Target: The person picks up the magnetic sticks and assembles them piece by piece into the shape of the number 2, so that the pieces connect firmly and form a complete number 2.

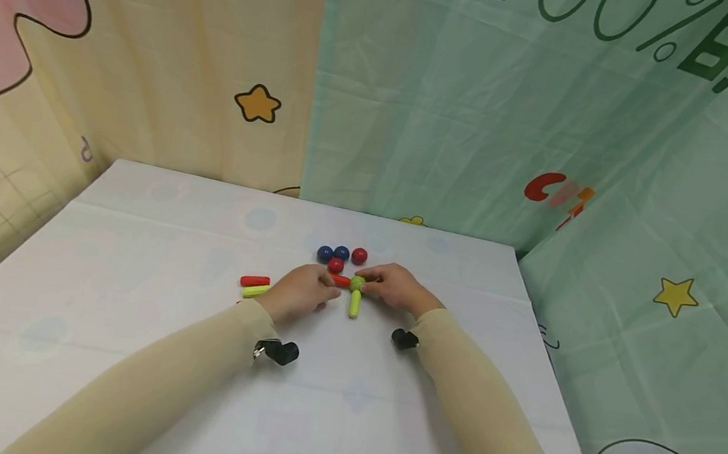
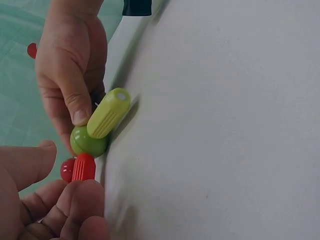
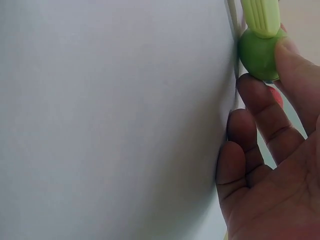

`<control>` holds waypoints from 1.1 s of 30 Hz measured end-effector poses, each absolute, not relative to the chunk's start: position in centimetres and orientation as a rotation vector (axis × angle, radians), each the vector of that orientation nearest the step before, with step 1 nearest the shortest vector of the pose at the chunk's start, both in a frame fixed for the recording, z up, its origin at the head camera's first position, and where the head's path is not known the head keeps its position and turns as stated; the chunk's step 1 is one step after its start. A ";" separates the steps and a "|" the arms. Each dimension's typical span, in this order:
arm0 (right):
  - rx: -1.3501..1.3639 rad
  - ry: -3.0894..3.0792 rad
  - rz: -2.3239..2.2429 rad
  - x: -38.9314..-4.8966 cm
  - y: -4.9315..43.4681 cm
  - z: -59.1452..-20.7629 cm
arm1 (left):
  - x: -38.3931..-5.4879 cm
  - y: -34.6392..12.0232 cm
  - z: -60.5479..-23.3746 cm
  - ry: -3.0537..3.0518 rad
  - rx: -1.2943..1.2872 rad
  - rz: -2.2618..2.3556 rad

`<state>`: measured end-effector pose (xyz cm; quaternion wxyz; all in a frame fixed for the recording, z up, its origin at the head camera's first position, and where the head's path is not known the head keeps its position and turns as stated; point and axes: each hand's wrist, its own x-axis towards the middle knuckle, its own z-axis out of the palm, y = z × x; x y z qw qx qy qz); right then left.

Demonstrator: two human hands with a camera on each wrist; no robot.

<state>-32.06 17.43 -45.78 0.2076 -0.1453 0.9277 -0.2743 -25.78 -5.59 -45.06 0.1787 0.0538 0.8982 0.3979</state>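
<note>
A green ball [image 1: 357,284] carries a yellow-green ribbed stick [image 1: 354,304] pointing toward me and a red stick [image 1: 340,281] pointing left. My right hand [image 1: 394,287] pinches the ball between thumb and forefinger, its other fingers loosely bent by the tabletop, as the right wrist view shows. At the red stick's outer end is my left hand [image 1: 301,291]. In the left wrist view its fingertips [image 2: 86,197] overlap that end, while the thumb stands apart from the stick.
Just beyond the hands lie two dark blue balls [image 1: 325,254] and two red balls [image 1: 359,256]. A loose red stick [image 1: 254,281] and a yellow-green stick [image 1: 255,291] lie left of my left hand, partly hidden by it. Curtains border the white table [image 1: 214,240].
</note>
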 end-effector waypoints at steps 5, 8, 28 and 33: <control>-0.399 2.560 -0.780 -32.2 18.2 -45.8 | -26.4 -6.4 -44.4 2.609 0.165 1.126; -0.404 2.566 -0.766 -32.3 18.6 -45.9 | -26.8 -6.9 -44.2 2.649 0.159 1.124; -0.399 2.580 -0.781 -32.1 20.5 -45.8 | -30.0 -8.9 -45.3 2.747 0.182 1.028; -0.407 2.578 -0.800 -32.1 20.8 -45.9 | -30.9 -8.5 -45.8 2.749 0.228 0.984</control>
